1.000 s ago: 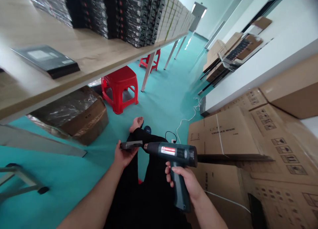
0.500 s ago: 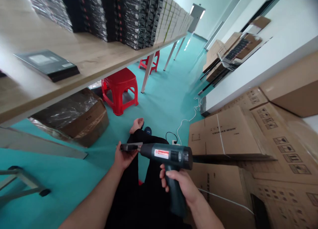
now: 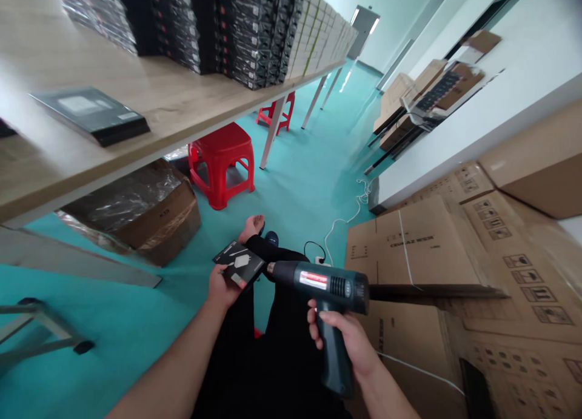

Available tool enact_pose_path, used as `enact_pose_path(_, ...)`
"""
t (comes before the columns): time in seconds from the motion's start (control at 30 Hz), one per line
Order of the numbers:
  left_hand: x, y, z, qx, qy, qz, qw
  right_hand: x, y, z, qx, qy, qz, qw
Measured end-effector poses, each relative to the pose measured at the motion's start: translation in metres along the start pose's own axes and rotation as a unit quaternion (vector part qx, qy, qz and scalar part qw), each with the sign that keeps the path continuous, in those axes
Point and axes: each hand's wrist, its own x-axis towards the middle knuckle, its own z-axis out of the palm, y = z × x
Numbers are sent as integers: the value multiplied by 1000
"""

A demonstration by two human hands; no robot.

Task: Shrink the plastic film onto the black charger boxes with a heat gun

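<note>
My left hand (image 3: 224, 290) is closed on the near edge of a flat black box (image 3: 239, 262), its thumb on top. A white device like a charger is printed on the box's upward face. My right hand (image 3: 339, 333) grips the handle of a dark green heat gun (image 3: 334, 285) with a red and white label. The metal nozzle points left, close to the box's right corner but apart from it. Both are held above my lap, over black trousers (image 3: 268, 370).
On the left, a wooden table (image 3: 182, 103) bears stacks of film-wrapped black boxes (image 3: 240, 31) and a single flat box (image 3: 88, 113). Below stand an open carton (image 3: 159, 216) and a red stool (image 3: 221, 164). Large cartons (image 3: 404, 243) fill the right side; a white cable (image 3: 334, 225) lies on the floor.
The black box has turned from edge-on to showing its printed face. The heat gun has moved right and slightly down, its nozzle drawing away from the box.
</note>
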Motion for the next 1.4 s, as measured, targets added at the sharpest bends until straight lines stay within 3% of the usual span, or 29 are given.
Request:
enact_pose_path(0.23,7,-7,2,52,76,2,996,-16,4,-19,13,33,21,999)
enact_pose_path(0.63,10,-5,-4,53,94,2,994,-19,0,-10,-33,-20,32,999)
enact_pose_path(1.2,6,-12,1,52,62,-67,994,-21,4,11,-41,-43,-1,998)
enact_pose_path(1.4,12,-17,-7,125,32,-50,990,-12,-5,9,-18,-22,-14,1000)
